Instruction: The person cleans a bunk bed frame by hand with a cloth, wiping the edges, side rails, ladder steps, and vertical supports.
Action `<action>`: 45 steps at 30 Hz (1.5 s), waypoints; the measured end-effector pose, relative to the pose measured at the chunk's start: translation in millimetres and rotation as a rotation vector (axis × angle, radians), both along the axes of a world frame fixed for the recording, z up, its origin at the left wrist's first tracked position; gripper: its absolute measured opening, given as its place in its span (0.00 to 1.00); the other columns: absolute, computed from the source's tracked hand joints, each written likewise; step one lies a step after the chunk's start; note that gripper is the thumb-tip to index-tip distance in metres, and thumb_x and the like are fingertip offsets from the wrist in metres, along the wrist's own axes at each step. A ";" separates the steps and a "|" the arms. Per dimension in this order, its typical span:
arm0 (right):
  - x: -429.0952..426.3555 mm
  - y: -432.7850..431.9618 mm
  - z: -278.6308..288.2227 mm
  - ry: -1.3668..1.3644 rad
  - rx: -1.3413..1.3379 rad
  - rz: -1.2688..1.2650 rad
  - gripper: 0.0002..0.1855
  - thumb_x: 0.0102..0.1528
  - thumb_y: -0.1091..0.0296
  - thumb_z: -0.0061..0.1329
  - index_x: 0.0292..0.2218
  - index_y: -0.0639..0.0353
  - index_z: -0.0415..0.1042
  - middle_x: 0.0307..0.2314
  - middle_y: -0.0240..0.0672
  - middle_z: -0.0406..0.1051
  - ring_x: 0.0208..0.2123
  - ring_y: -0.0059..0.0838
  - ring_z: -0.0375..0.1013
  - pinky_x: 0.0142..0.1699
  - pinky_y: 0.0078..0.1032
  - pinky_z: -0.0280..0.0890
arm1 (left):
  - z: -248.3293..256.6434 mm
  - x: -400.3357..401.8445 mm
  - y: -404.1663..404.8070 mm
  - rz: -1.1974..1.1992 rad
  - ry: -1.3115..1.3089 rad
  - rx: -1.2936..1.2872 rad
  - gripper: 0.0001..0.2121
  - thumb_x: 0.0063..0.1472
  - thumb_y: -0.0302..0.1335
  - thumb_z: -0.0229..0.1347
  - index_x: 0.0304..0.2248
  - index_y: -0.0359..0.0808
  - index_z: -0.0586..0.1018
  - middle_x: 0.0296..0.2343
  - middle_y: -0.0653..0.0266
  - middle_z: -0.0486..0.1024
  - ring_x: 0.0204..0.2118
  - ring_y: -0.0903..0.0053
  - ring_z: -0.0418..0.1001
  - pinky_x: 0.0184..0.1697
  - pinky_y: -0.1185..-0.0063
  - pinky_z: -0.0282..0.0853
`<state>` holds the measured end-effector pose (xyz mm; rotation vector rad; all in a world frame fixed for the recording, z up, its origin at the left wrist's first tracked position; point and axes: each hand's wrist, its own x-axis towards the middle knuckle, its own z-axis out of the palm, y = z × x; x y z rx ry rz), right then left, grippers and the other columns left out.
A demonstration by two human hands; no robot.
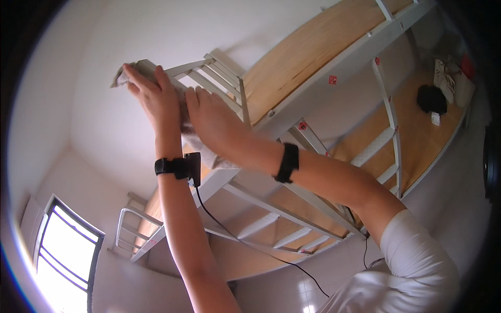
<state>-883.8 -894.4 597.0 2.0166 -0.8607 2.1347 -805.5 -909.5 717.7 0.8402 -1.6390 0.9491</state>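
Both of my hands are raised to a grey cloth (211,158) at the upper end of a metal bunk bed frame. My left hand (154,98) grips the cloth near its far end, fingers stretched over it. Just to its right, my right hand (217,117) has its fingers curled onto the same cloth and looks slightly blurred. The cloth lies along a light metal bar of the bed's end, which it mostly covers. Beside it rises the slatted end rail (219,80) of the upper bunk. Black straps circle both forearms; the left one carries a small device (192,169).
A wooden bunk board (297,54) runs along the metal side beam (313,88). Ladders (385,152) stand below. A black cable (250,242) hangs from the left wrist device. Bags (446,84) and a black item (430,99) lie on a lower board. A barred window (66,250) is at left.
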 end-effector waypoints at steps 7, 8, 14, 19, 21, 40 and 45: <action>5.1 2.6 -45.8 0.001 -0.120 -0.282 0.29 0.52 0.73 0.51 0.52 0.79 0.61 0.44 0.58 0.71 0.53 0.49 0.71 0.57 0.37 0.68 | -30.4 0.9 9.7 0.143 -0.039 0.089 0.37 0.72 0.39 0.43 0.67 0.24 0.40 0.53 0.28 0.57 0.54 0.35 0.62 0.58 0.57 0.62; 4.7 2.5 -47.3 -0.009 -0.127 -0.333 0.27 0.51 0.72 0.52 0.50 0.78 0.64 0.43 0.56 0.71 0.52 0.47 0.72 0.55 0.36 0.69 | -33.4 -0.5 12.5 0.141 -0.042 0.114 0.37 0.72 0.39 0.43 0.67 0.24 0.40 0.52 0.28 0.57 0.55 0.35 0.61 0.59 0.56 0.61; -22.2 15.8 -57.6 0.141 0.053 -0.295 0.12 0.46 0.68 0.55 0.33 0.65 0.78 0.35 0.46 0.76 0.45 0.38 0.76 0.41 0.35 0.72 | -60.8 19.1 7.7 0.293 -0.293 -0.101 0.32 0.72 0.38 0.41 0.68 0.29 0.47 0.60 0.30 0.52 0.64 0.39 0.51 0.67 0.54 0.48; -57.8 11.3 -35.4 0.289 0.130 -0.260 0.13 0.60 0.64 0.49 0.29 0.63 0.78 0.16 0.41 0.73 0.19 0.41 0.77 0.30 0.42 0.71 | -68.0 37.5 16.6 0.259 -0.441 -0.056 0.28 0.72 0.36 0.40 0.68 0.38 0.55 0.64 0.40 0.55 0.67 0.45 0.51 0.69 0.57 0.44; -72.2 14.6 -13.7 0.269 0.366 0.092 0.16 0.64 0.64 0.44 0.31 0.66 0.77 0.17 0.42 0.75 0.19 0.39 0.78 0.28 0.40 0.71 | -71.6 43.2 30.2 0.217 -0.442 -0.010 0.26 0.72 0.34 0.40 0.67 0.40 0.60 0.64 0.45 0.58 0.67 0.48 0.53 0.69 0.59 0.45; -30.5 -113.1 168.8 0.238 0.109 0.388 0.15 0.57 0.66 0.45 0.37 0.64 0.82 0.42 0.49 0.79 0.47 0.48 0.78 0.49 0.37 0.73 | 9.2 -35.4 13.9 0.793 -0.549 -0.235 0.25 0.65 0.36 0.50 0.58 0.31 0.70 0.60 0.47 0.64 0.64 0.55 0.60 0.67 0.62 0.53; -28.0 -86.7 135.5 0.320 -0.161 0.232 0.13 0.56 0.67 0.49 0.37 0.61 0.83 0.39 0.46 0.79 0.44 0.42 0.79 0.46 0.36 0.74 | 11.4 -24.9 25.8 0.995 -0.612 -0.170 0.26 0.64 0.36 0.53 0.58 0.33 0.70 0.60 0.51 0.65 0.63 0.57 0.62 0.67 0.64 0.55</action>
